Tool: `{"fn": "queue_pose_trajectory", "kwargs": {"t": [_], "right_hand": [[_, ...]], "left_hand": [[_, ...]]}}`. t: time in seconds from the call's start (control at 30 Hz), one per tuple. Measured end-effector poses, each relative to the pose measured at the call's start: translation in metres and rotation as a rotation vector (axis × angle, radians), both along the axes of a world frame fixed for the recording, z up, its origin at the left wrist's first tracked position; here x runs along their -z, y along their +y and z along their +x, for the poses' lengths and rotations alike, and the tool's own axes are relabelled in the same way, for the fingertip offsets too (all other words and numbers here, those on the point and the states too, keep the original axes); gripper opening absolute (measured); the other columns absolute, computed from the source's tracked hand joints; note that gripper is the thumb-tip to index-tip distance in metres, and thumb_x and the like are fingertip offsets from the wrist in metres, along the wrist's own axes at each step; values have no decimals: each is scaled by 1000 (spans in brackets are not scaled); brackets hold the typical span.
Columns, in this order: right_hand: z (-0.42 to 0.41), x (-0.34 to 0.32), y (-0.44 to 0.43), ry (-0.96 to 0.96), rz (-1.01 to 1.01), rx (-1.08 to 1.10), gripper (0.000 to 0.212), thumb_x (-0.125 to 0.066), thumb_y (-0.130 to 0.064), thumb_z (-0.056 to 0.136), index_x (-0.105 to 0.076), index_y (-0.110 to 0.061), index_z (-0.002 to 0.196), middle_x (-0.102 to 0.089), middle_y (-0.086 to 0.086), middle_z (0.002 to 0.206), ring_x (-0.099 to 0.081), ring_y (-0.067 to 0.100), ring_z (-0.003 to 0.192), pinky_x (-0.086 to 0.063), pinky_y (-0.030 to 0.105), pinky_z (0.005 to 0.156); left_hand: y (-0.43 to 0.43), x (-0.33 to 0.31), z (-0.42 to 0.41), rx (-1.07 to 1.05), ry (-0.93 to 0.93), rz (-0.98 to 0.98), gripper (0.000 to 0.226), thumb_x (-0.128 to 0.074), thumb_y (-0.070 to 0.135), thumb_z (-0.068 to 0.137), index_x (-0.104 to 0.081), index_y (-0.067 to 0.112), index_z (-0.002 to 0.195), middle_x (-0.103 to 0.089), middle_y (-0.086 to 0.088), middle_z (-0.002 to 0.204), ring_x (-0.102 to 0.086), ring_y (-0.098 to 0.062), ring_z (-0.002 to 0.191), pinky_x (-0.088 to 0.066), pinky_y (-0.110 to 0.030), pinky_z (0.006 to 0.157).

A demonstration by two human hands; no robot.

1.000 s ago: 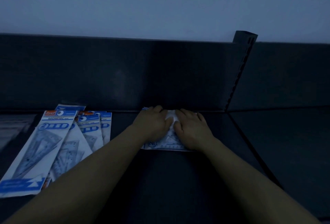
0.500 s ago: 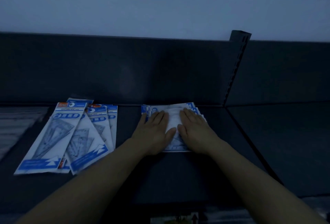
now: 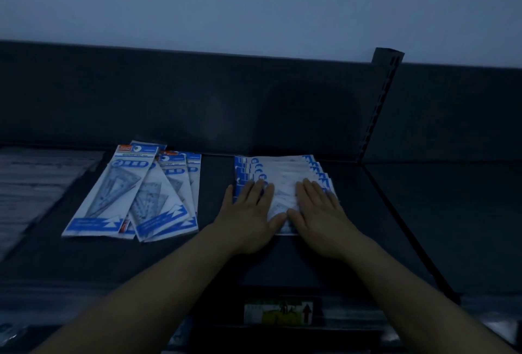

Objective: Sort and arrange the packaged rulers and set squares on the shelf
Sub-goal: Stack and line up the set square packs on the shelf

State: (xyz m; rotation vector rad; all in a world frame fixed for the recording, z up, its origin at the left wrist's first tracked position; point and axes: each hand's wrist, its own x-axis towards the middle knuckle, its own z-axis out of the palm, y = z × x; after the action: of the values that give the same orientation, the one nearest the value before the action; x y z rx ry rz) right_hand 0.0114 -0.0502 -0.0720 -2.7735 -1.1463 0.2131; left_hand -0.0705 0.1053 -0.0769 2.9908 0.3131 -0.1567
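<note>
Stack of white-and-blue packets (image 3: 282,174), fanned stepwise toward the back of the dark shelf (image 3: 217,263), lying flat under my left hand (image 3: 250,214) and right hand (image 3: 319,214), both palms down. To its left, apart, several set-square packs (image 3: 121,198) overlap loosely, headers rearward.

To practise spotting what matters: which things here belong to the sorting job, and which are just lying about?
In the job: stepped stack of packs, pressed flat by left hand and right hand; fanned packs to its left; shelf.
Lying about: slotted upright post; label on the shelf's front edge; wall.
</note>
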Motion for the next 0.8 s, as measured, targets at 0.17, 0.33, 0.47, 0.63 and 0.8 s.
{"fn": "queue_pose_trajectory", "kwargs": {"t": [0.17, 0.33, 0.47, 0.63, 0.8], "right_hand": [[-9, -18, 8, -25, 150, 24, 70, -24, -49, 99, 5, -15, 153, 11, 2, 160, 13, 14, 147, 9, 33, 119], [-37, -39, 44, 7, 280, -35, 68, -38, -43, 99, -8, -14, 152, -1, 3, 161, 2, 17, 148, 0, 30, 120], [-76, -47, 100, 70, 487, -95, 53, -50, -32, 96, -36, -11, 143, -40, 6, 145, -34, 22, 135, -24, 23, 107], [-110, -34, 178, 231, 441, -19, 39, -64, -39, 84, -57, -15, 112, -59, 6, 112, -56, 25, 106, -45, 31, 80], [-111, -34, 213, 367, 451, 123, 29, -75, -36, 72, -61, -18, 91, -64, -2, 91, -60, 12, 76, -43, 25, 59]], "left_hand": [[6, -23, -22, -51, -332, 23, 62, -28, 50, 99, -14, 23, 152, -18, 0, 159, -15, -18, 145, -10, -42, 118], [57, -44, -81, -350, -711, -224, 44, -51, 34, 95, -53, 12, 133, -58, -10, 131, -51, -29, 120, -39, -35, 99], [130, -41, -113, -731, -556, -116, 63, -61, 44, 86, -44, 6, 133, -49, -21, 132, -44, -39, 120, -35, -42, 100], [179, -31, -125, -837, -411, -367, 109, -80, 62, 57, -35, 4, 138, -46, -18, 138, -47, -33, 125, -44, -40, 99], [201, -26, -137, -754, -509, -502, 48, -80, 36, 71, -60, 11, 106, -66, -6, 104, -61, -20, 83, -41, -25, 64]]}}
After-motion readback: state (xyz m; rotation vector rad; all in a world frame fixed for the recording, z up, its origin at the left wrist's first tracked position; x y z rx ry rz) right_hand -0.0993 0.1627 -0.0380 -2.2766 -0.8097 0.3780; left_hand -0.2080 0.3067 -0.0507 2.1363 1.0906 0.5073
